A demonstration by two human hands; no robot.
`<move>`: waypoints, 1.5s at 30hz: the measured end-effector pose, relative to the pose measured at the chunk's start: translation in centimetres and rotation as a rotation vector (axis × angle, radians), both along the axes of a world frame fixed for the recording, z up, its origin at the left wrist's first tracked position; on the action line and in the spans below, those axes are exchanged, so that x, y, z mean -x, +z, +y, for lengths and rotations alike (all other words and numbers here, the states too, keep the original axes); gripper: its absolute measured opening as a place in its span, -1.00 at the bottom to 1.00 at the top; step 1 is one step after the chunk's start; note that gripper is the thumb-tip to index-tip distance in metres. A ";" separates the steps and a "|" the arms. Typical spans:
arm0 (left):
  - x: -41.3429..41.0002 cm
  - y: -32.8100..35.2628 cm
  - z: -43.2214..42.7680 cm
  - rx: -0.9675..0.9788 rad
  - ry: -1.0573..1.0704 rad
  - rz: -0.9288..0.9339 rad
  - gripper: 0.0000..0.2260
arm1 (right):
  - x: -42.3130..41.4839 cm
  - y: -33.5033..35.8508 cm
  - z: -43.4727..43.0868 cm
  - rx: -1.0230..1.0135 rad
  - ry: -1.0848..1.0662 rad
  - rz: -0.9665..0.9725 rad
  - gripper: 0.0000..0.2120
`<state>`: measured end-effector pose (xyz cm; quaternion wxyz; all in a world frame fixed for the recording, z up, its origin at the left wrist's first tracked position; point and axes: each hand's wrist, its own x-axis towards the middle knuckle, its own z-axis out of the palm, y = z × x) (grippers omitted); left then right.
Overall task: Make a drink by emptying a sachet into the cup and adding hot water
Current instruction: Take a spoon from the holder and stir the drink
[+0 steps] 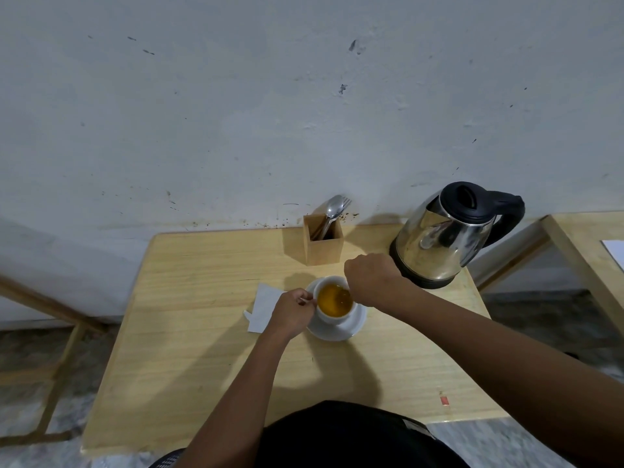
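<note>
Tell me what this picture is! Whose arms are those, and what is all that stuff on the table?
The camera sits on a person's head and looks down, so the arms are that person's own. There is only this one picture. The left hand pinches the handle of a white cup full of orange-brown drink. The cup stands on a white saucer. The right hand is closed just above the cup; it may be stirring, but what it holds is hidden. Left of the cup lies a torn white sachet. Behind are a wooden box with a spoon and fork, and a shiny kettle, all on a wooden table.
</note>
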<state>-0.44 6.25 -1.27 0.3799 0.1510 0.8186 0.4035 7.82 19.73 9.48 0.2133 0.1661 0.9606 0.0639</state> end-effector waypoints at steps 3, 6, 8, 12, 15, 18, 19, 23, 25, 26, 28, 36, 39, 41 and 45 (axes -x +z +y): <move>-0.1 0.1 0.0 0.011 -0.007 0.017 -0.79 | 0.2 -0.3 -0.5 0.062 -0.001 -0.002 -0.75; -0.1 0.1 0.0 0.015 -0.003 0.021 -0.80 | 0.4 -0.7 -1.1 0.061 -0.003 0.035 -0.77; -0.2 0.2 -0.1 0.012 -0.005 0.017 -0.80 | 0.3 -0.7 -1.2 0.047 -0.019 0.060 -0.81; -0.2 0.2 -0.1 0.009 -0.001 0.013 -0.83 | 0.0 -0.6 -0.7 0.012 -0.035 0.051 -0.85; -0.2 0.1 -0.1 -0.002 0.005 0.008 -0.83 | -0.5 -0.3 -0.5 0.006 -0.050 0.044 -0.85; -0.2 0.1 -0.1 -0.002 0.006 0.007 -0.81 | -1.1 -0.3 -0.5 0.011 -0.061 0.044 -0.85; -0.2 0.2 -0.1 -0.003 0.007 0.004 -0.80 | -1.4 -0.4 -0.5 0.020 -0.070 0.051 -0.84; 0.0 0.2 -0.2 -0.012 -0.001 0.006 -0.83 | -3.2 -1.3 0.0 0.088 -0.128 0.169 -0.78; 0.0 0.2 -0.3 -0.014 -0.006 0.005 -0.89 | -4.9 -2.2 0.5 0.126 -0.172 0.282 -0.75; 0.1 0.2 -0.3 -0.012 -0.009 0.006 -0.92 | -5.9 -2.7 0.7 0.152 -0.199 0.331 -0.75; 0.0 0.1 -0.3 -0.008 -0.012 0.007 -0.93 | -7.7 -3.7 0.7 0.222 -0.253 0.431 -0.77; 0.0 0.4 0.0 0.000 -0.017 0.031 -0.92 | -11.6 -8.4 -1.3 0.574 -0.525 0.794 -0.80; -0.3 0.5 0.0 0.005 -0.011 0.036 -0.93 | -12.2 -9.2 -2.0 0.651 -0.583 0.876 -0.80; -0.4 0.5 0.0 0.012 -0.005 0.034 -0.92 | -12.4 -9.6 -2.4 0.644 -0.587 0.891 -0.80; -0.5 0.7 -0.1 0.018 -0.001 0.033 -0.87 | -12.8 -9.9 -3.3 0.528 -0.557 0.957 -0.82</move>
